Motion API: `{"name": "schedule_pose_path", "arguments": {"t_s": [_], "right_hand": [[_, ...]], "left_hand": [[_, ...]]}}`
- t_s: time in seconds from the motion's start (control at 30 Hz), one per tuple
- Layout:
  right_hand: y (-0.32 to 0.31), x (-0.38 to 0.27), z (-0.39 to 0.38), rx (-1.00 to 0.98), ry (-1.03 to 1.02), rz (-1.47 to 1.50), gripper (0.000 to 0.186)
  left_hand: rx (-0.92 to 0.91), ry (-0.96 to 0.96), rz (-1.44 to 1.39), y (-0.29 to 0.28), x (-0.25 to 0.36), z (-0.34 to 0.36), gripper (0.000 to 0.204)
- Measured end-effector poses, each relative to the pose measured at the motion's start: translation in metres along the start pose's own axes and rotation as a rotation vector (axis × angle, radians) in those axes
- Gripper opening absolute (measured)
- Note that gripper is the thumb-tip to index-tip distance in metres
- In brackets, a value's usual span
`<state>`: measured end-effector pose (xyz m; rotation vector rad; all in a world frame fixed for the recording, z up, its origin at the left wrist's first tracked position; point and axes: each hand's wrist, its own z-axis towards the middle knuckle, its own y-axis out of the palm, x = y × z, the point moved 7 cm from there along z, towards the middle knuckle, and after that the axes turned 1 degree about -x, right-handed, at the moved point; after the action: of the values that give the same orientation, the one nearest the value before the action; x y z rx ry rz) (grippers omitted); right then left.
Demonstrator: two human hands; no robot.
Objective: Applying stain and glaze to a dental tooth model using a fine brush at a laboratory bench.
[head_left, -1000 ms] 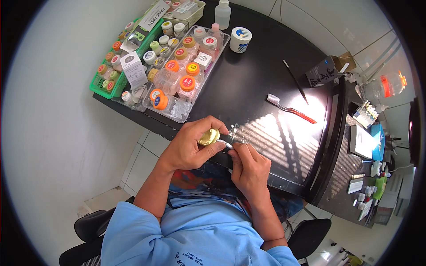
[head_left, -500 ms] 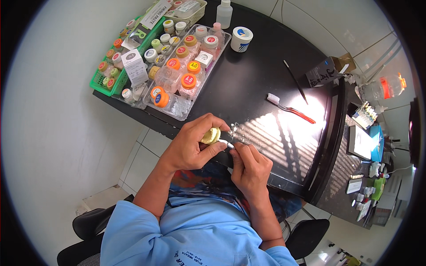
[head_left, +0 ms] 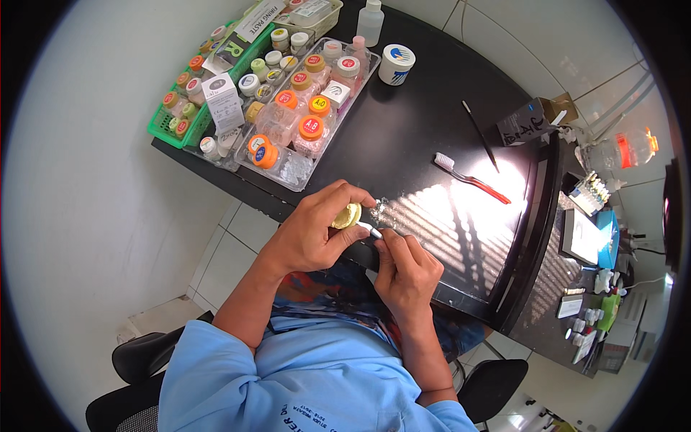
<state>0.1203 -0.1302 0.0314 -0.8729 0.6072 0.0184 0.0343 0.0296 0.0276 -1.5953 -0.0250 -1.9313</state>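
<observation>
My left hand (head_left: 314, 229) is closed round a small pale-yellow dental plaster model (head_left: 348, 215), held just over the table's near edge. Its thumb reaches toward a slim white-and-silver hand tool (head_left: 371, 230) at the model's lower side. My right hand (head_left: 407, 272) pinches this tool between thumb and fingers. Where the tool meets the model, the tip is too small and covered to make out. White crumbs (head_left: 381, 209) are scattered on the black tabletop just beyond my fingers.
A clear tray (head_left: 345, 117) of orange-lidded jars stands at the left, beside a green basket (head_left: 162, 135). Farther back are a white tub (head_left: 396, 65) and a translucent bottle (head_left: 371, 27). A red-handled toothbrush (head_left: 471, 181) and a thin dark stick (head_left: 480, 137) lie to the right.
Both hands keep their grips on the model and the tool, near the same spot. The model looks slightly turned, and the whole view has shifted a little.
</observation>
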Motion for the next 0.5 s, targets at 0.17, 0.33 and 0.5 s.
{"name": "schedule_pose_path", "arguments": {"t_s": [0.17,0.33,0.5], "right_hand": [[0.0002,-0.0005,-0.0003,0.018,-0.002,-0.023,0.02],[-0.0006,-0.0009,-0.0003,0.023,0.008,-0.034,0.02],[-0.0008,0.0004,-0.0005,0.032,0.013,-0.032,0.02]], "left_hand": [[0.0,-0.01,0.015,0.0007,0.0,0.0003,0.035],[0.003,0.001,0.004,0.0022,-0.0013,0.0006,0.03],[0.006,0.008,0.004,0.0031,-0.0007,0.0009,0.028]]}}
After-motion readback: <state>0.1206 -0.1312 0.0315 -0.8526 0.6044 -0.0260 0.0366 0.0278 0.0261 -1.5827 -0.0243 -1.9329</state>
